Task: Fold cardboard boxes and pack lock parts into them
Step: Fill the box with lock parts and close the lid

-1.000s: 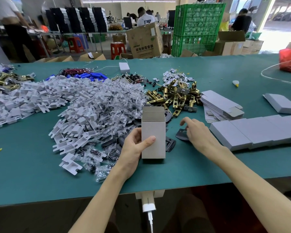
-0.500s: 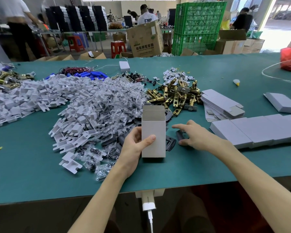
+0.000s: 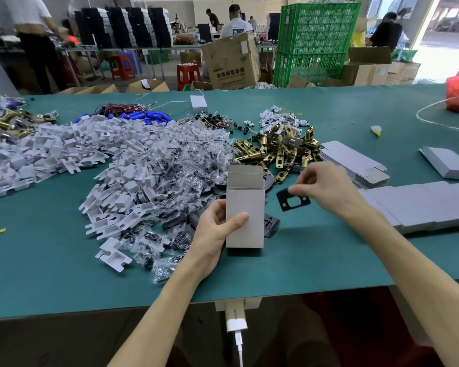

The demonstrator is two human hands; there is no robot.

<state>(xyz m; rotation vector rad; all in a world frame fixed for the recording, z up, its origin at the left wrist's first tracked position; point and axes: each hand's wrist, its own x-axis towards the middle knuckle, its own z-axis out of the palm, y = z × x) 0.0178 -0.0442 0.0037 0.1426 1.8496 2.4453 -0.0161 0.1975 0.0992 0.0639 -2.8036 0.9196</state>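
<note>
A green felt-covered table [image 3: 51,274] is crowded behind the work: a heap of white moulded plastic inserts [image 3: 64,152] to the left, clear plastic bags of small dark screws [image 3: 175,160] in the middle, and a pile of brass-coloured latch bolts [image 3: 278,152] just behind the box; a stack of flat grey cardboard blanks [image 3: 353,162] and a row of folded grey boxes [image 3: 421,205] lie to the right. A black metal part [image 3: 270,226] lies on the table, partly hidden behind the box's right edge.

The tall grey cardboard box [image 3: 245,207] stands upright near the table's front edge, its top flap raised and the mouth open; the left hand [image 3: 215,231] grips it, thumb across the front face. The right hand [image 3: 326,186] pinches a flat black plate [image 3: 293,200] – rectangular cut-out, two small holes – in the air just right of the box, apart from it.
</note>
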